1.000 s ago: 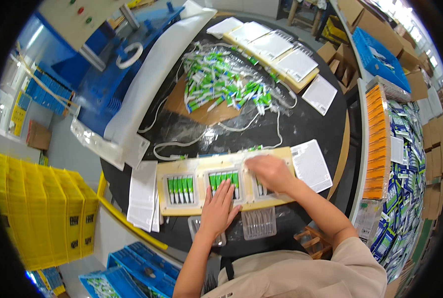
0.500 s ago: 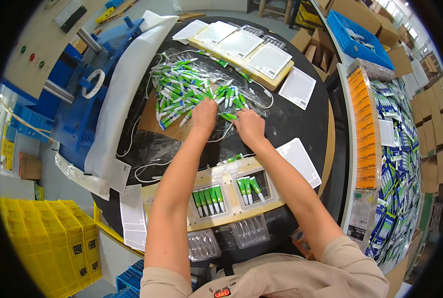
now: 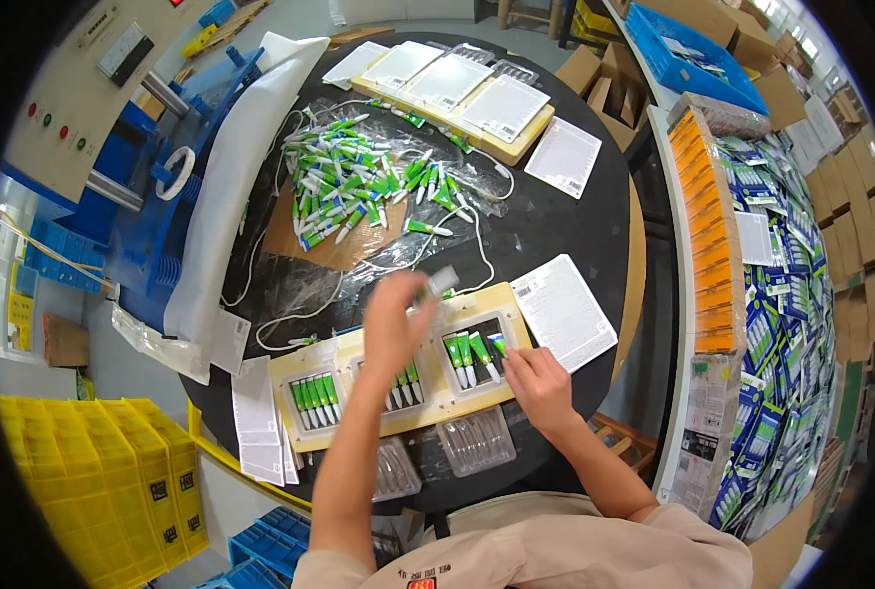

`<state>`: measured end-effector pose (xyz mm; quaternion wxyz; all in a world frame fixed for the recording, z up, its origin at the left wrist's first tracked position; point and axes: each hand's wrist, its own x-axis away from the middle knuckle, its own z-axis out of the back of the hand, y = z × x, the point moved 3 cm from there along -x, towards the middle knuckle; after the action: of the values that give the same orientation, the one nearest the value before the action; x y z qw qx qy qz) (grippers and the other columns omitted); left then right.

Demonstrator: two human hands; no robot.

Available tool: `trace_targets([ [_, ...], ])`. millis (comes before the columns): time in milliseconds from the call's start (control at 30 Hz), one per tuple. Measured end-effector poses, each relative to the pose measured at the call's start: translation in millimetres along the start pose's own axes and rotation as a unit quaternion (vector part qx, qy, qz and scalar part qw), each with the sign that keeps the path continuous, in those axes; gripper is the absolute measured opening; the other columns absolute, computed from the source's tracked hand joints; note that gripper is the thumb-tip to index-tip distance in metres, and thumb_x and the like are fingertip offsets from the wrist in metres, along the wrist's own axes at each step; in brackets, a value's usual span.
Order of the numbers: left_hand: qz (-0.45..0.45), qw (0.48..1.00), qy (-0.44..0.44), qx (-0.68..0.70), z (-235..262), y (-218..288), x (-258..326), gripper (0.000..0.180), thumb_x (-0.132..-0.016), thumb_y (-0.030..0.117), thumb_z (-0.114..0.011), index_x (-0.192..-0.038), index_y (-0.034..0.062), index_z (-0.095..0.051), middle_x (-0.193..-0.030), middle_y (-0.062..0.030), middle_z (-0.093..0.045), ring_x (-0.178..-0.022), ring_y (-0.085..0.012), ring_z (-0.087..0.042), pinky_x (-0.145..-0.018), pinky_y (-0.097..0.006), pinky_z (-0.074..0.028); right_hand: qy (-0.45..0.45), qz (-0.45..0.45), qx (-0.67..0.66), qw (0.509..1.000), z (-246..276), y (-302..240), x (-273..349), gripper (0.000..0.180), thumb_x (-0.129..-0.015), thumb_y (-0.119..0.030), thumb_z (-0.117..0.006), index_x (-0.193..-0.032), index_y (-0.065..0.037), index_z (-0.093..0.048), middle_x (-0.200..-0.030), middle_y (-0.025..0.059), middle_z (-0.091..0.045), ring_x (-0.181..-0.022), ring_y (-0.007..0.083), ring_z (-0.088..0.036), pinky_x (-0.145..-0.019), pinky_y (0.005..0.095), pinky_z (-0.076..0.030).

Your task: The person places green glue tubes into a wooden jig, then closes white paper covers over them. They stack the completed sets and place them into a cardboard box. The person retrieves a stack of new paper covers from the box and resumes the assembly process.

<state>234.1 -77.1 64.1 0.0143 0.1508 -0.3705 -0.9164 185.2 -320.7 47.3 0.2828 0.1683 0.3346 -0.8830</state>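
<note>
My right hand (image 3: 541, 386) is closed at the right frame opening, pinching a small green-and-white tube (image 3: 497, 343) with a blue mark. More such tubes (image 3: 460, 358) lie side by side in that opening. Above the middle of the cream tray (image 3: 428, 416), my left hand (image 3: 395, 319) is smeared by motion, fingers curled. A blurred pale tube (image 3: 441, 283) shows at its fingertips. Under it, the middle opening holds several tubes (image 3: 408, 385), partly hidden by the left hand and forearm. The left opening holds a row of tubes (image 3: 316, 401).
A heap of loose tubes (image 3: 344, 187) lies on cardboard (image 3: 290, 234) and clear film on the black round table (image 3: 575, 231). Another tray (image 3: 516, 147) with white cards stands at the far side. A white card (image 3: 565, 314) and clear blisters (image 3: 477, 442) lie by the near tray.
Both hands have moved from the tube heap back to the near tray. My right hand has brought a tube to the right opening. The view has shifted somewhat.
</note>
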Motion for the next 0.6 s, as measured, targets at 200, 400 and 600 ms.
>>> trace_targets([
  [200, -0.209, 0.952, -0.144, -0.173, -7.2, 72.3, 104.0, 0.018, -0.089, 0.012, -0.068, -0.106, 0.0072, -0.066, -0.134, -0.0031, -0.067, -0.129, -0.0210, -0.059, -0.116, -0.048, -0.037, 0.012, 0.042, 0.011, 0.999, -17.7, 1.0, -9.8, 0.028, -0.082, 0.000, -0.072, -0.109, 0.004, -0.070, -0.085, 0.0108, -0.063, -0.077, 0.0268, -0.062, -0.067, 0.0370, -0.052],
  [400, -0.249, 0.927, -0.207, -0.187, -26.5, 63.5, 109.3, 0.021, -0.092, 0.013, -0.060, -0.113, 0.0075, -0.063, -0.144, -0.0034, -0.059, -0.138, -0.0167, -0.052, -0.124, -0.055, -0.024, 0.042, -0.013, -0.008, 0.999, -17.1, 5.5, -6.3, 0.028, -0.084, -0.001, -0.074, -0.111, 0.001, -0.070, -0.080, 0.0122, -0.066, -0.074, 0.0307, -0.063, -0.065, 0.0417, -0.051],
  [600, -0.265, 0.901, -0.258, -0.227, -26.4, 38.7, 99.6, 0.026, -0.092, 0.013, -0.061, -0.117, 0.0104, -0.062, -0.146, -0.0030, -0.056, -0.144, -0.0176, -0.045, -0.125, -0.060, -0.015, 0.005, -0.014, 0.064, 0.998, -27.0, 4.2, 0.1, 0.022, -0.085, -0.009, -0.075, -0.105, -0.001, -0.072, -0.078, 0.0098, -0.064, -0.072, 0.0277, -0.061, -0.063, 0.0398, -0.047],
])
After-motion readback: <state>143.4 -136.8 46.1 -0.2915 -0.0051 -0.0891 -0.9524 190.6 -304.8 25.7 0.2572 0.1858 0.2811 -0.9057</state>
